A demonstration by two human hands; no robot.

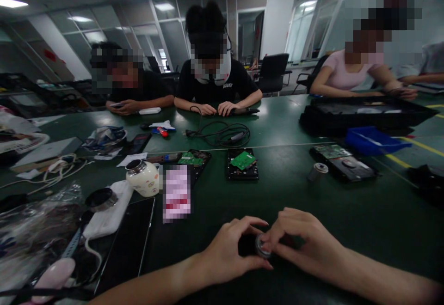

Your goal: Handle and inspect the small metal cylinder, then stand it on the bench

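Observation:
A small, dark, can-shaped metal cylinder (262,246) with a silvery round end lies low in front of me. My left hand (231,247) curves around it in a C shape, thumb below and index finger above. On its round end rest the pinched thumb and fingertips of my right hand (298,240); whatever they grip there is too small to make out. A similar silver cylinder (317,172) stands upright farther off to the right. Beyond my hands lies a black drive-like unit (243,174) with a green circuit board (243,159) on top.
Left are a dark tablet (126,240), a white jar (143,178), a pink packet (176,194) and plastic bags. Another opened unit (350,161) and a blue tray (374,139) sit right. A coiled black cable (225,134) lies ahead. Several people sit across the table.

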